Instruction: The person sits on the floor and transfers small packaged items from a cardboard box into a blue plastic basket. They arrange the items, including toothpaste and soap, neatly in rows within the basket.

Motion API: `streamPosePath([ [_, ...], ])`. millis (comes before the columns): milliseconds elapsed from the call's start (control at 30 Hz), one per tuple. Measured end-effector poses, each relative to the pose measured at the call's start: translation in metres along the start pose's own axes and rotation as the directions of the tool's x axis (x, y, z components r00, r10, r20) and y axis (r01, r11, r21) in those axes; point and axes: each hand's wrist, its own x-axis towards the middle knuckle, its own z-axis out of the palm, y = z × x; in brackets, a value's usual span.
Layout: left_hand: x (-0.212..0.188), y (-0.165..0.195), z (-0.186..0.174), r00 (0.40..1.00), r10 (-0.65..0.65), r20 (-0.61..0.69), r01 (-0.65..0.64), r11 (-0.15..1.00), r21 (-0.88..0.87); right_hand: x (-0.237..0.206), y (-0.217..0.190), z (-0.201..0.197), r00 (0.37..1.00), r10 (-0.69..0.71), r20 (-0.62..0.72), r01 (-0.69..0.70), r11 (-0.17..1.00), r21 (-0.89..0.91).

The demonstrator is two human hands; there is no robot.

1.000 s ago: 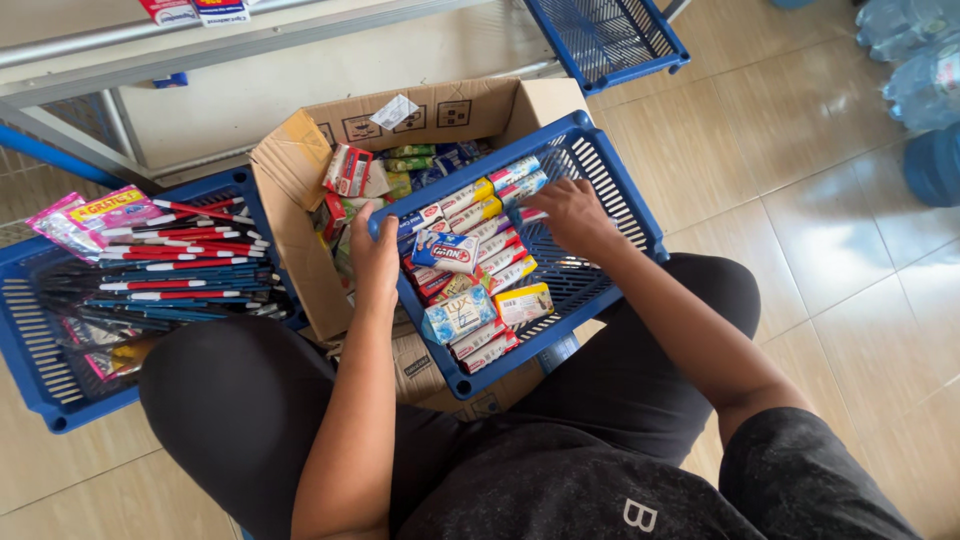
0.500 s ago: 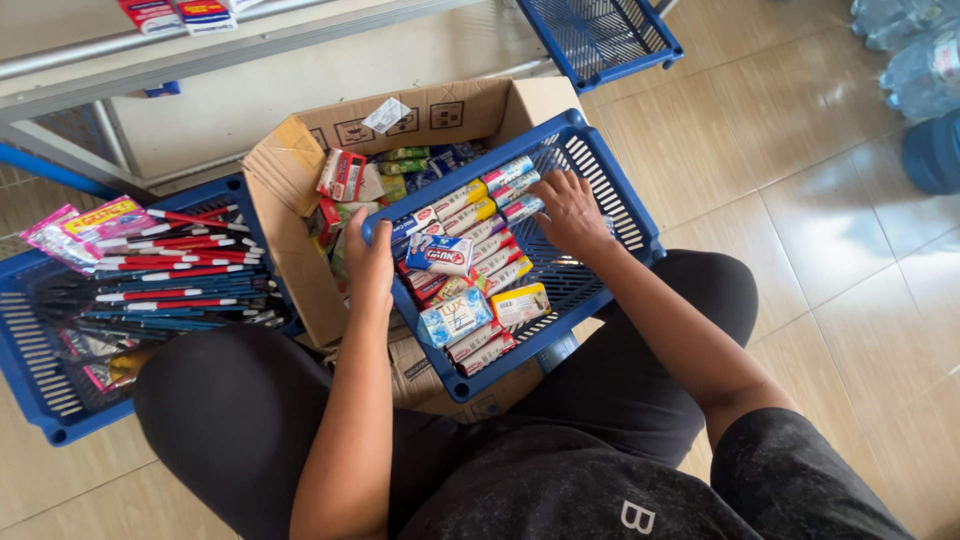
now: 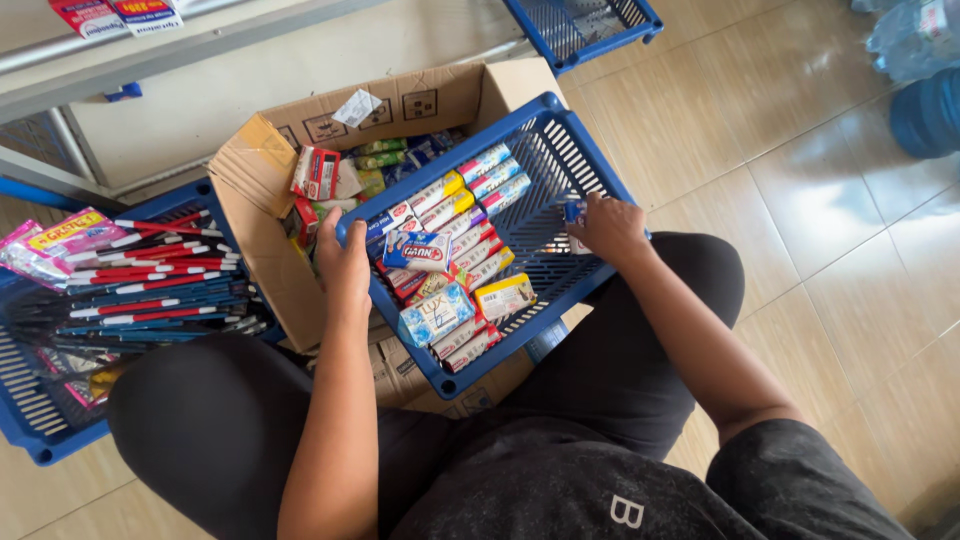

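Note:
A blue plastic basket (image 3: 580, 160) rests tilted on an open cardboard box (image 3: 262, 170) and my lap. Its left half holds several small soap and toothpaste packs (image 3: 445, 260); the right half shows bare mesh. My left hand (image 3: 345, 268) grips the basket's left rim. My right hand (image 3: 608, 228) sits at the basket's right rim, fingers closed on a small blue and white pack (image 3: 574, 212). More small packs (image 3: 325, 172) lie inside the box.
A second blue basket (image 3: 40, 425) at the left holds several toothbrush packs (image 3: 150, 290). A third blue basket (image 3: 585, 25) stands at the top. Large water bottles (image 3: 920, 80) sit at the top right on the tiled floor. A metal shelf (image 3: 120, 45) runs along the top left.
My right hand has slid from the packs in the middle of the basket to its right rim and now holds a small pack. The left hand has kept its grip.

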Motion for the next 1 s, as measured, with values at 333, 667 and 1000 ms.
streamPosePath([
  [333, 0.003, -0.011, -0.003, 0.998, 0.066, 0.001, -0.066, 0.998, 0.025, -0.015, -0.014, 0.008, 0.996, -0.086, 0.02, 0.061, 0.836, 0.545],
  [667, 0.004, -0.013, -0.002, 0.998, 0.051, 0.027, -0.05, 0.998, -0.032, -0.027, -0.052, 0.016, 0.961, -0.092, 0.262, -0.238, 0.216, 0.947],
  [1000, 0.002, -0.01, -0.001, 0.998, 0.058, 0.006, -0.058, 0.998, 0.023, -0.052, -0.056, -0.002, 0.902, -0.049, -0.429, 0.28, 0.823, 0.494],
])
